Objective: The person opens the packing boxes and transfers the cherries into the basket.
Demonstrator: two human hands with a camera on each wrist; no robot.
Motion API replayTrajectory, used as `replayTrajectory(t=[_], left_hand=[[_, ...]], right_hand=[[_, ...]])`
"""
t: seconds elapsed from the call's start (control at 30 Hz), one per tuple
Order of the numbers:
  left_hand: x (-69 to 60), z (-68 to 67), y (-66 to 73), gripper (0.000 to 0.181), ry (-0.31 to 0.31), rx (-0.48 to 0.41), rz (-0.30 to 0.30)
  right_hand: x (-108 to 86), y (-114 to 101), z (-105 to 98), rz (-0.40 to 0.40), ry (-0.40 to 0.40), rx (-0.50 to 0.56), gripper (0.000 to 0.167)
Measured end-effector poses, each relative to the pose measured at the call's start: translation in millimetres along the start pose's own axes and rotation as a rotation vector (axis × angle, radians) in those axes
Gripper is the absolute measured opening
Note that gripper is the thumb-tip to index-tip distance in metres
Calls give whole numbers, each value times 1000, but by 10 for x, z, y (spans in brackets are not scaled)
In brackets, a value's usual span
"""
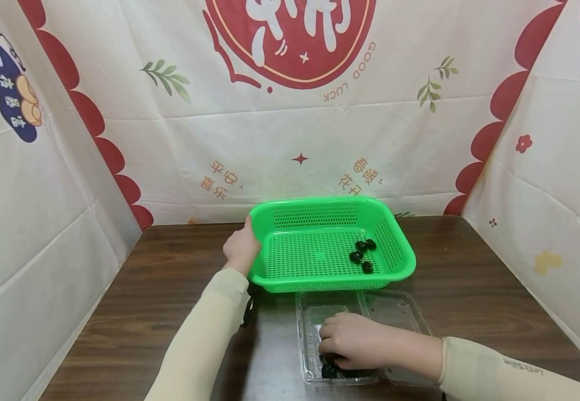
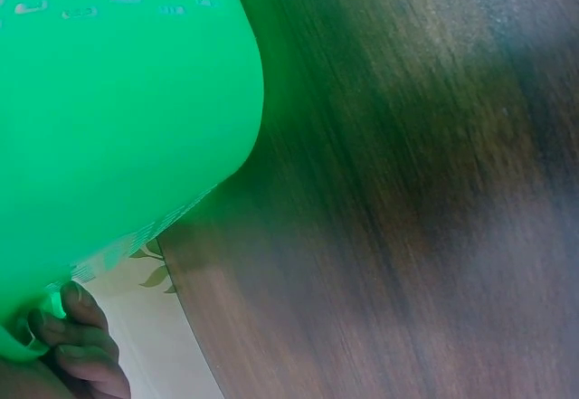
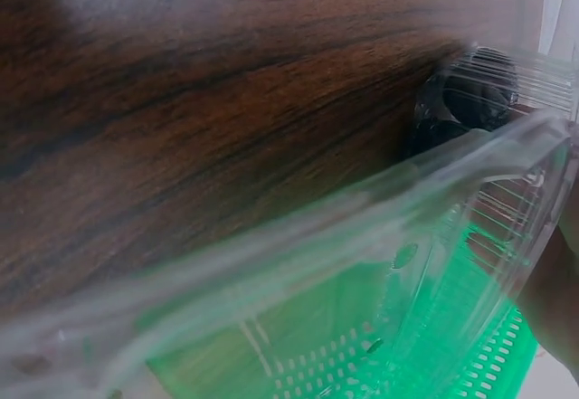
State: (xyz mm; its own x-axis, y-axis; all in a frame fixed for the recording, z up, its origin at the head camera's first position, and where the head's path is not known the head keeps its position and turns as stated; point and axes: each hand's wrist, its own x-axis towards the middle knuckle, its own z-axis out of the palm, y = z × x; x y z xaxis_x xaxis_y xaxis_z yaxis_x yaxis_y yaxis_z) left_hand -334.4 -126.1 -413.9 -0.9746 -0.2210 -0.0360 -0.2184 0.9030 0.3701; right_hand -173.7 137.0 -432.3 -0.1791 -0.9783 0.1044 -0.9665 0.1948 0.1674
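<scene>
My left hand (image 1: pixel 242 246) grips the left rim of a green plastic basket (image 1: pixel 295 283). In the left wrist view its fingers (image 2: pixel 86 358) curl round the rim. Several dark, shiny round fruits (image 1: pixel 356 257), possibly cherries, lie at the right of the basket floor. In front of it sits a clear plastic box (image 1: pixel 306 334), its lid (image 1: pixel 395 309) folded out to the right. My right hand (image 1: pixel 355 340) reaches down into the box with bent fingers, over more dark fruits (image 1: pixel 329 371). Its fingertips are hidden, so I cannot tell whether they pinch one. The right wrist view shows fruits (image 3: pixel 478 90) through the plastic.
Everything stands on a brown wood-grain table (image 1: pixel 170 301). A white printed cloth (image 1: pixel 290 139) hangs behind it and along both sides. The basket's front edge lies close to the back of the clear box.
</scene>
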Motion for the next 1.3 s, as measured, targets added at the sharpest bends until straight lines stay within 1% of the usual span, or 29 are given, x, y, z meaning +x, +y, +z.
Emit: replayTrajectory(t=[0.13,0.27,0.43,0.57,0.8,1.1,1.3], left_hand=[[9,-1,4,79,-2,1,-1],[11,5,5,78,-5,2,-4],[12,13,-4,78,3,-1,4],[10,11,-3,78,6,-3,5],[12,11,2,79,5,1,1],[14,26,6,79,10,7,-2],[0,9,6,80,8,-3,-2]], right_hand=[[19,12,24,17,10,-35,17],[34,12,54,57,10,-90,12],[38,23,96,90,18,-116,20],[42,26,107,92,37,-114,21],[57,20,70,101,40,-107,17],[80,9,-2,73,118,-109,22],[75,18,-41,54,164,-93,28]])
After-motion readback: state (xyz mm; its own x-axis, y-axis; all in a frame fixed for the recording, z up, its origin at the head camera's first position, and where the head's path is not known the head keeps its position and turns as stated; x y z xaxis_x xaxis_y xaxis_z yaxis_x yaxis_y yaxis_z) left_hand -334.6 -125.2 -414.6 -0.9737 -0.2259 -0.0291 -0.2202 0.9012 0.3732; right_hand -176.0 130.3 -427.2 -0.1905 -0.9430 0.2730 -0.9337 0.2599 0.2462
